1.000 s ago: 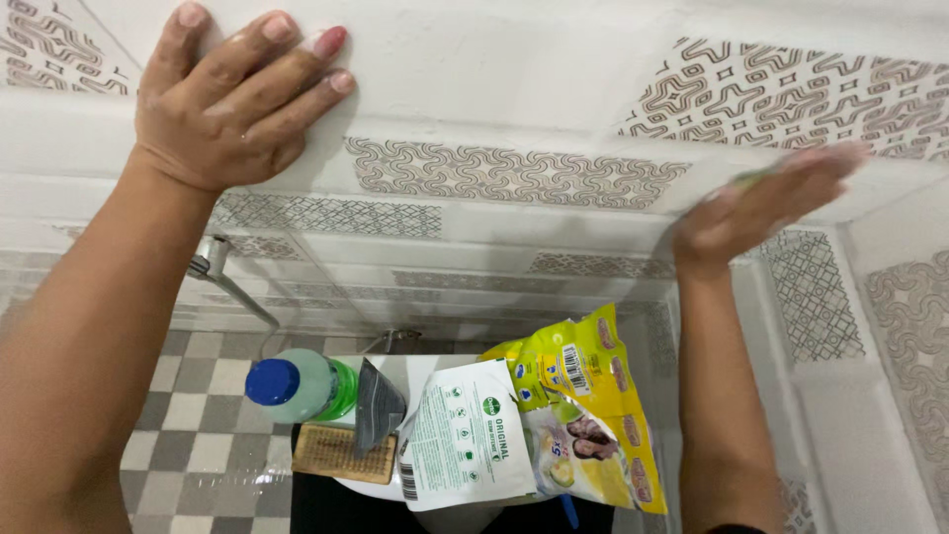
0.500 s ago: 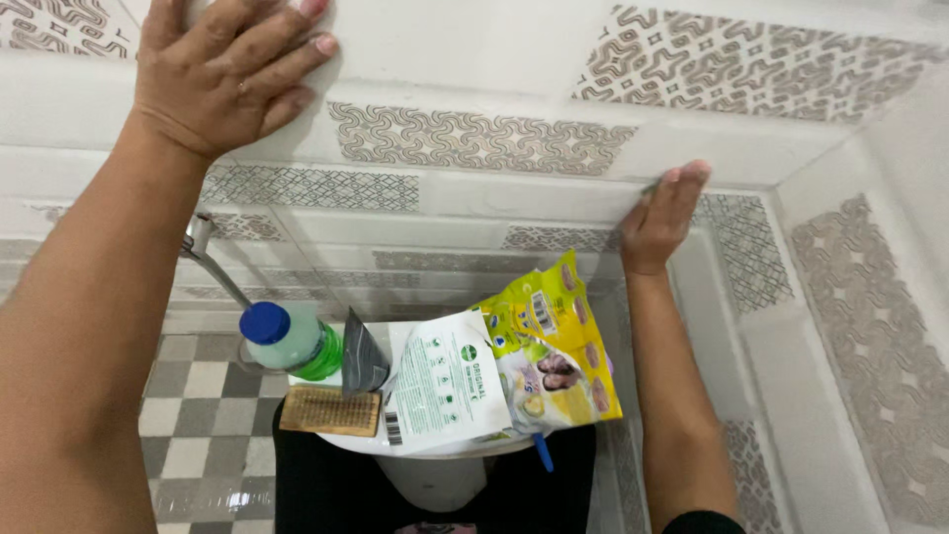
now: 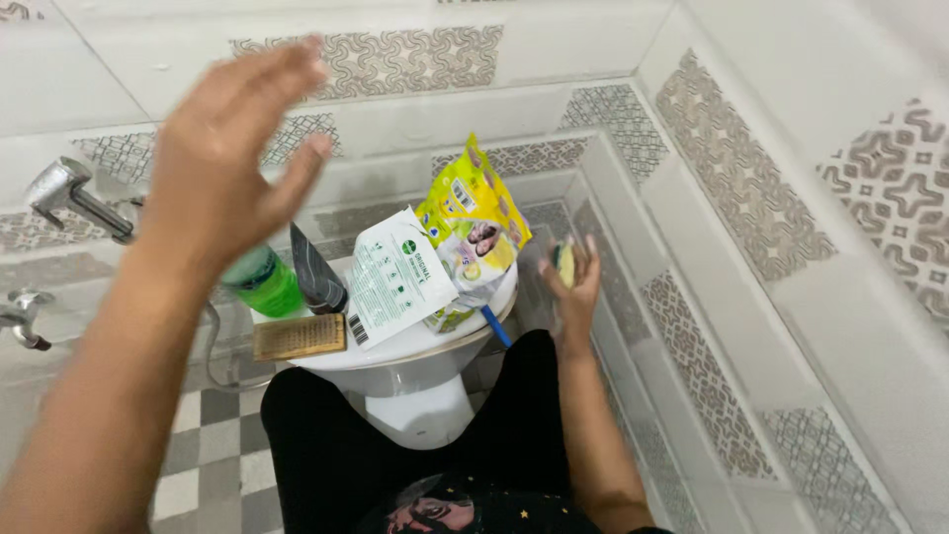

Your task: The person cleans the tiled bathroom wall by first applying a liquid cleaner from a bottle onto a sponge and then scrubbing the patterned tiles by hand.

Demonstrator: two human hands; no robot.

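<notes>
Fingers of the right hand point(image 3: 571, 282) are curling around a small yellow-green sponge point(image 3: 564, 263), gripping it low beside the tiled wall point(image 3: 751, 247). Left hand point(image 3: 225, 163) is hanging spread and empty, blurred, in front of the back wall. Sponge is sitting just right of the white seat point(image 3: 395, 351), which is carrying a yellow pouch point(image 3: 474, 222), a white pouch point(image 3: 395, 277), a green bottle point(image 3: 262, 282) and a brush point(image 3: 299, 336). Right hand is nearer the side wall; open room is lying between that hand and the tiles, with the seat's rim close on its left.
</notes>
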